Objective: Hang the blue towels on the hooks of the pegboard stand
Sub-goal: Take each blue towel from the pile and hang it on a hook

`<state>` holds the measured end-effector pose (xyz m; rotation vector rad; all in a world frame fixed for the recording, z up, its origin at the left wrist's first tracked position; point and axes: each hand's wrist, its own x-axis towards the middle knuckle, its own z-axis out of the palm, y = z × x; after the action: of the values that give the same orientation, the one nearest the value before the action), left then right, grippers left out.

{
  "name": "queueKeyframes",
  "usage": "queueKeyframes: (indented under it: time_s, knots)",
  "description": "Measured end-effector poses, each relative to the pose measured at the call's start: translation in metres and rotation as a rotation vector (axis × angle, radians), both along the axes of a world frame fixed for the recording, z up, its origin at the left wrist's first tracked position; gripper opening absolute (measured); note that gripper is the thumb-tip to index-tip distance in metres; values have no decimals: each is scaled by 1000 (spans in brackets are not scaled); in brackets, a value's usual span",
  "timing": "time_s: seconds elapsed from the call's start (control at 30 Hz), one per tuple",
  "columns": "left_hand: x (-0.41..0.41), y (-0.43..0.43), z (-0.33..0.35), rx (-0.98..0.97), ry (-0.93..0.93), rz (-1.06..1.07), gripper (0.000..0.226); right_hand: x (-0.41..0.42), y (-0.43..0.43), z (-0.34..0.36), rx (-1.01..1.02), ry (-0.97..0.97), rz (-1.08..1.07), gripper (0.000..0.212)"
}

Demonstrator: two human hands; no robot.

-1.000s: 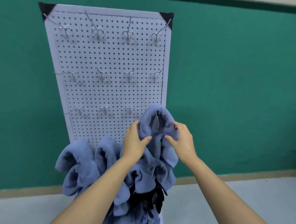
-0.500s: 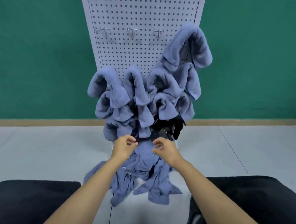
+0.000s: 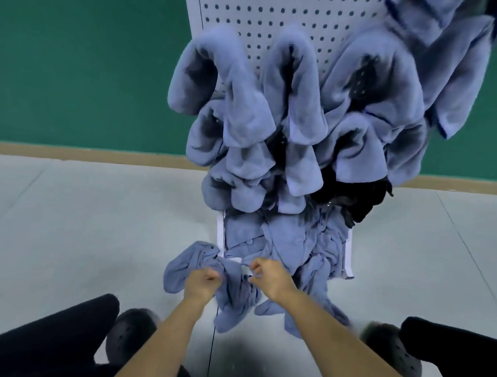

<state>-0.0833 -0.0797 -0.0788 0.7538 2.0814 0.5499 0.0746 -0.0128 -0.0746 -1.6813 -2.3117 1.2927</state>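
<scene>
The white pegboard stand (image 3: 282, 15) rises at the top centre. Several blue towels (image 3: 246, 101) hang on its lower hooks in overlapping rows. A heap of loose blue towels (image 3: 284, 248) lies on the stand's base and spills onto the floor. My left hand (image 3: 205, 281) grips a fold of a blue towel (image 3: 236, 291) at the front of the heap. My right hand (image 3: 268, 278) pinches the same towel a little to the right. The hooks under the hung towels are hidden.
A dark cloth (image 3: 353, 196) hangs among the towels at the stand's lower right. The pale tiled floor (image 3: 81, 222) spreads on both sides, with a green wall (image 3: 76, 49) behind. My dark trouser legs and shoes (image 3: 130, 335) flank the heap.
My hands left the towel hung on the right hook and dropped to the heap on the floor. My view tilted down and moved closer; both hands now hold a loose towel.
</scene>
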Motion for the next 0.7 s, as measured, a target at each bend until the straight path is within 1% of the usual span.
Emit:
queueKeyframes:
  time_s: [0.07,0.1,0.17,0.27,0.3,0.4,0.5,0.53,0.6,0.7]
  knots:
    - [-7,7,-20,-52,33,-29,38,-13,9,-19,-22,-35,24,26]
    - [-9,11,-31,-79,48,-37,41,-18,14,-28,-39,-50,36,27]
    - [-10,21,-47,-110,46,-23,40,-28,23,-45,-61,-69,43,25]
    - [-10,33,-71,-103,18,55,39,-41,31,-69,-78,-96,51,10]
    - [-9,37,-76,-96,-5,82,40,-45,32,-76,-96,-108,55,11]
    - [-8,46,-92,-121,-33,129,40,-52,34,-95,-152,-127,69,24]
    - [-6,52,-98,-175,65,161,41,-52,34,-103,-206,-88,42,26]
    - [-6,52,-99,-146,99,199,41,-51,35,-104,-219,-69,20,26]
    - [-5,52,-93,11,95,356,37,-44,36,-101,-234,-41,-5,27]
    - [5,54,-62,290,-29,574,28,-32,36,-84,-239,1,-26,27]
